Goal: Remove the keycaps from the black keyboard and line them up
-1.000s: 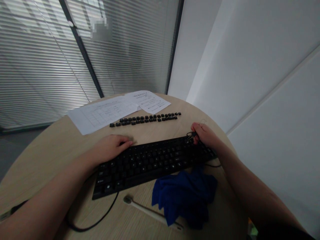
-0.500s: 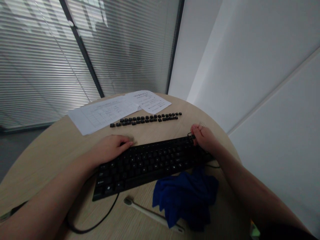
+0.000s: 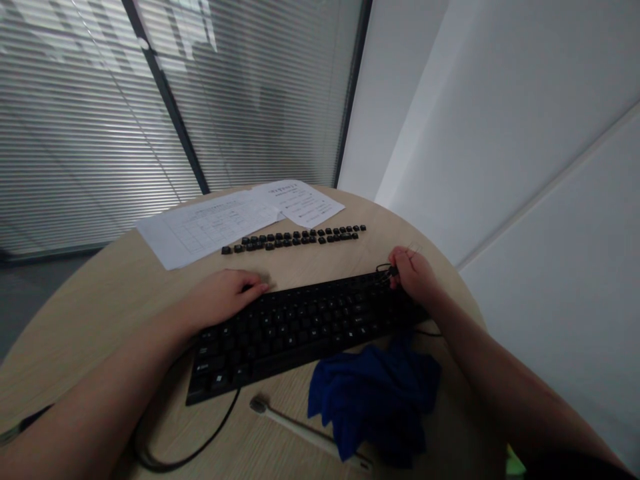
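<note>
Black plastic is seen at the middle of the round wooden table, where a keyboard is laid at a slant, its left end set closer to the wearer. Places below are given as on a clock face centred on it, with twelve at the far side.

At ten o'clock, the keyboard's far edge is touched by the left hand; its thumb is stretched along that edge and its fingers are bent, but the fingertips are hidden, so whether the edge is gripped cannot be told. At two o'clock, a small wire tool with a dark loop is held by the right hand, the fingers closed on it in a pinch, above the keyboard's far right corner. Whether anything is caught in the wires cannot be made out.

At twelve, loose keycaps are set out in two rows. Printed papers are spread beyond them, towards eleven. A crumpled blue cloth is bunched at four to five, with part of a toothbrush covered by its corner; the bristles are pointed towards seven, where a black cable is curved.
</note>
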`<state>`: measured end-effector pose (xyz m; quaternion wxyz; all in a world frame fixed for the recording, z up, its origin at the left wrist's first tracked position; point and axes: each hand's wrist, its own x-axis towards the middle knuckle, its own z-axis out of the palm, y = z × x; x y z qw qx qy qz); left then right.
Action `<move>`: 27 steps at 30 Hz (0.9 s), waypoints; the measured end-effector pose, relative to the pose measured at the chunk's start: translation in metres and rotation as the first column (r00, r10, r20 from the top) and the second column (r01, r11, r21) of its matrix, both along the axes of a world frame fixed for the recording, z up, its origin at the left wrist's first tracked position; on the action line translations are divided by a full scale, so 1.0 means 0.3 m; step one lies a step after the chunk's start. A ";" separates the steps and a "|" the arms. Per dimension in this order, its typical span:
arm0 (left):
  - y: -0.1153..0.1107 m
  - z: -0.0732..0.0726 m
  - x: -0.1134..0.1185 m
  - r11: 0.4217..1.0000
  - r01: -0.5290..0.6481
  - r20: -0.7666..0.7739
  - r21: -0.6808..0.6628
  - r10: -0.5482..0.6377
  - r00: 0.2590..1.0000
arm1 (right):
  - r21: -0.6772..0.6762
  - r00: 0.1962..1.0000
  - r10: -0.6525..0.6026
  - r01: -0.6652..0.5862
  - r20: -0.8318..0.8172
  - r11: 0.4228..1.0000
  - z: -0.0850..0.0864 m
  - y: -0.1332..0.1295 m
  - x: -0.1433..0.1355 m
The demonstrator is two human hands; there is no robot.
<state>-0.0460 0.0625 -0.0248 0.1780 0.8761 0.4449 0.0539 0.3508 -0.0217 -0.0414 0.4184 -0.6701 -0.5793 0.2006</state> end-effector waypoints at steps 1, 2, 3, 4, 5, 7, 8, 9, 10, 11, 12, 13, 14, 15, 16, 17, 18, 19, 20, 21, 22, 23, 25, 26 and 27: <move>-0.001 0.001 0.001 1.000 0.001 -0.008 0.003 -0.001 1.000 | 0.006 1.000 -0.010 0.010 -0.028 1.000 -0.005 0.005 0.001; -0.002 0.002 0.003 1.000 0.000 -0.014 0.008 0.000 1.000 | 0.011 0.998 -0.017 0.017 -0.054 1.000 -0.009 0.010 0.001; -0.003 0.003 0.004 1.000 -0.003 -0.018 0.011 0.003 1.000 | 0.015 0.997 -0.024 0.025 -0.079 1.000 -0.012 0.015 0.000; -0.004 0.004 0.005 1.000 -0.007 -0.017 0.011 0.008 1.000 | 0.018 0.994 -0.031 0.033 -0.104 0.999 -0.013 0.019 -0.003; -0.005 0.005 0.006 1.000 -0.012 -0.014 0.008 0.012 1.000 | 0.020 0.991 -0.040 0.043 -0.128 0.999 -0.014 0.022 -0.005; -0.006 0.006 0.008 1.000 -0.017 -0.005 -0.002 0.017 1.000 | 0.029 0.984 -0.059 0.065 -0.166 0.997 -0.015 0.025 -0.011; -0.006 0.007 0.009 1.000 -0.016 0.000 -0.006 0.016 1.000 | 0.036 0.982 -0.067 0.075 -0.177 0.997 -0.015 0.026 -0.014; -0.006 0.007 0.009 1.000 -0.015 0.003 -0.010 0.015 1.000 | 0.047 0.980 -0.074 0.084 -0.184 0.995 -0.017 0.025 -0.016; -0.007 0.007 0.009 1.000 -0.016 0.007 -0.013 0.016 1.000 | 0.060 0.979 -0.078 0.091 -0.189 0.994 -0.018 0.024 -0.018; -0.007 0.007 0.009 1.000 -0.018 0.010 -0.016 0.018 1.000 | 0.073 0.978 -0.083 0.099 -0.193 0.992 -0.021 0.022 -0.020; -0.007 0.007 0.009 1.000 -0.022 0.015 -0.019 0.022 1.000 | 0.085 0.976 -0.087 0.106 -0.199 0.991 -0.024 0.020 -0.021; -0.007 0.006 0.009 0.999 -0.025 0.020 -0.020 0.025 0.999 | 0.095 0.974 -0.090 0.112 -0.208 0.989 -0.028 0.018 -0.022; -0.007 0.006 0.008 0.999 -0.027 0.023 -0.019 0.028 0.999 | 0.105 0.971 -0.092 0.118 -0.220 0.987 -0.032 0.016 -0.023; -0.006 0.005 0.007 0.999 -0.030 0.026 -0.014 0.031 0.999 | 0.114 0.968 -0.091 0.120 -0.234 0.986 -0.036 0.014 -0.023; -0.005 0.005 0.007 0.999 -0.033 0.025 -0.010 0.033 0.999 | 0.123 0.965 -0.087 0.121 -0.248 0.985 -0.041 0.013 -0.023; -0.004 0.004 0.006 0.999 -0.033 0.024 -0.008 0.033 0.999 | 0.134 0.961 -0.085 0.123 -0.263 0.983 -0.046 0.013 -0.022; -0.003 0.003 0.005 1.000 -0.028 0.023 -0.007 0.028 0.999 | 0.149 0.957 -0.083 0.128 -0.279 0.981 -0.051 0.014 -0.021; -0.002 0.003 0.005 1.000 -0.018 0.022 -0.010 0.019 1.000 | 0.164 0.953 -0.080 0.133 -0.292 0.978 -0.055 0.016 -0.018; -0.002 0.003 0.005 1.000 -0.006 0.023 -0.014 0.007 1.000 | 0.177 0.949 -0.077 0.136 -0.305 0.975 -0.059 0.019 -0.015; -0.001 0.003 0.005 1.000 0.005 0.023 -0.015 -0.004 1.000 | 0.190 0.943 -0.070 0.138 -0.324 0.972 -0.062 0.024 -0.010; -0.001 0.003 0.005 1.000 0.010 0.021 -0.013 -0.010 1.000 | 0.203 0.933 -0.064 0.143 -0.355 0.969 -0.064 0.030 -0.005; -0.001 0.002 0.005 1.000 0.011 0.016 -0.005 -0.011 1.000 | 0.213 0.914 -0.059 0.156 -0.400 0.965 -0.064 0.036 0.002; 0.000 0.001 0.004 1.000 0.012 0.008 0.009 -0.012 1.000 | 0.221 0.860 -0.059 0.195 -0.506 0.956 -0.063 0.048 0.013; 0.000 0.000 0.003 1.000 0.015 0.009 0.014 -0.016 1.000 | 0.219 0.836 -0.062 0.213 -0.546 0.952 -0.062 0.053 0.016; 0.001 -0.001 0.002 1.000 0.021 0.011 0.016 -0.021 1.000 | 0.214 0.824 -0.065 0.221 -0.563 0.951 -0.060 0.055 0.018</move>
